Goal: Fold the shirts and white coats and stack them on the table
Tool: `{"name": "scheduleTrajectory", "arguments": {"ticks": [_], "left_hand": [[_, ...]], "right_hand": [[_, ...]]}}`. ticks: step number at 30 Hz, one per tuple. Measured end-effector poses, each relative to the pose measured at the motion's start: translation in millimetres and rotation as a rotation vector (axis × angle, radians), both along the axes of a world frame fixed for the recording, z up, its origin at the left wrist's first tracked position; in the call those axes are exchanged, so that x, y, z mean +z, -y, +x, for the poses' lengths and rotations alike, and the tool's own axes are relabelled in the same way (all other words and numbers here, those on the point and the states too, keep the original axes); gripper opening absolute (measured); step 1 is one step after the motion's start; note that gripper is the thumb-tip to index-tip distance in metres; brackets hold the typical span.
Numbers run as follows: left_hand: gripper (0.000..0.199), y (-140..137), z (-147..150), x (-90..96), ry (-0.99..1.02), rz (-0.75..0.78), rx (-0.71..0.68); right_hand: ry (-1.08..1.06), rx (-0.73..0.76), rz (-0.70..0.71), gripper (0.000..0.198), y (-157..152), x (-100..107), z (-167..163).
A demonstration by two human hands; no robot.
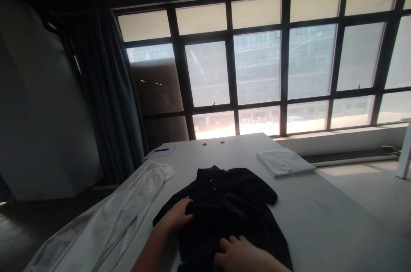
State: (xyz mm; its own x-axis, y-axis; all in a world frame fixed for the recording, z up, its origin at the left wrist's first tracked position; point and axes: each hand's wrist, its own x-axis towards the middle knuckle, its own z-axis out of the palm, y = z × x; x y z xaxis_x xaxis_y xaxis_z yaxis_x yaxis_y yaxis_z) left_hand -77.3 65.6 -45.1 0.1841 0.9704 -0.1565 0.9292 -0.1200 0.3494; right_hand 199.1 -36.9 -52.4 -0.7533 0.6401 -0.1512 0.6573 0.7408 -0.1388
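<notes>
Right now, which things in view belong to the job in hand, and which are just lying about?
In the job:
dark shirt, laid out on the white table
left hand and right hand, both on it

Apparently just lying about:
rumpled white cloth, left
folded white cloth, right
paper and pen, far left corner

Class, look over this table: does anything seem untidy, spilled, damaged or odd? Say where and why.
Mildly: the white cloth along the left of the table lies rumpled, unlike the folded white fabric at right. The dark shirt under the left hand and right hand is creased. No spill or damage shows.
</notes>
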Motion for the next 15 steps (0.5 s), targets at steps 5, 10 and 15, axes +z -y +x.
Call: {"name": "scheduleTrajectory", "arguments": {"ticks": [5, 10, 15], "left_hand": [[0.078, -5, -25, 1.6, -0.014, -0.045, 0.066], [0.086, -1, -39, 8.3, -0.035, -0.110, 0.087], [0.097, 5, -38, 14.9, -0.042, -0.182, 0.072]], "right_hand": [[0.001, -0.082, -0.225, 0.032, 1, 30, 14], [0.074, -0.239, -0.180, 0.040, -26, 21, 30], [0.015, -0.596, 0.045, 0.024, -73, 22, 90]]}}
